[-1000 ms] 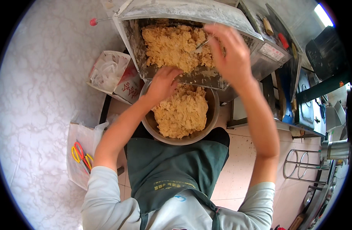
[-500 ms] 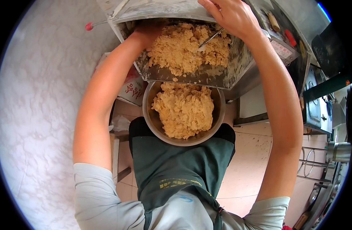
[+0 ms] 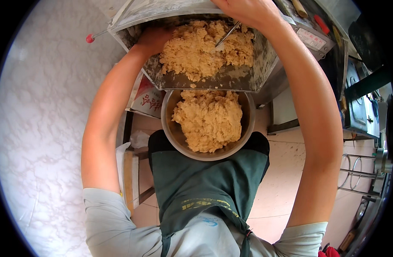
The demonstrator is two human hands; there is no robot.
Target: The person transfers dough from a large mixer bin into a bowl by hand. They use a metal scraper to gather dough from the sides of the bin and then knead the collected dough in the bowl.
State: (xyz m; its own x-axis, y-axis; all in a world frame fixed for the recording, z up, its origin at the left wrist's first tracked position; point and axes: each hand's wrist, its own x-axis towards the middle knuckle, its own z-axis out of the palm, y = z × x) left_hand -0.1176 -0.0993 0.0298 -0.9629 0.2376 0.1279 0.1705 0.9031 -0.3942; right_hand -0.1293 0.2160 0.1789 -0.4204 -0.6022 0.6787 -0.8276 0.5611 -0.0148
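Note:
A metal machine hopper (image 3: pixel 265 64) holds crumbly yellowish dough (image 3: pixel 194 51), with a thin metal bar (image 3: pixel 226 36) sticking into it. My left hand (image 3: pixel 156 39) reaches into the hopper's left side beside the dough, its fingers blurred in shadow. My right hand (image 3: pixel 252 12) is over the upper rim, near the bar, its fingers partly cut off by the picture's edge. A steel bowl (image 3: pixel 171 130) with a rough mound of dough (image 3: pixel 207 122) sits beneath the front lip, over my lap.
A marbled wall (image 3: pixel 42 128) runs along the left. A carton (image 3: pixel 143 98) stands behind my left arm, and a red-knobbed lever (image 3: pixel 89 37) sticks out leftward. At right are black-and-steel equipment (image 3: pixel 359 107), a wire rack (image 3: pixel 355 171) and wooden-handled tools (image 3: pixel 346 240).
My left hand has moved from the front lip deeper into the hopper's left side. My right hand has risen to the top rim, away from the bar's lower part.

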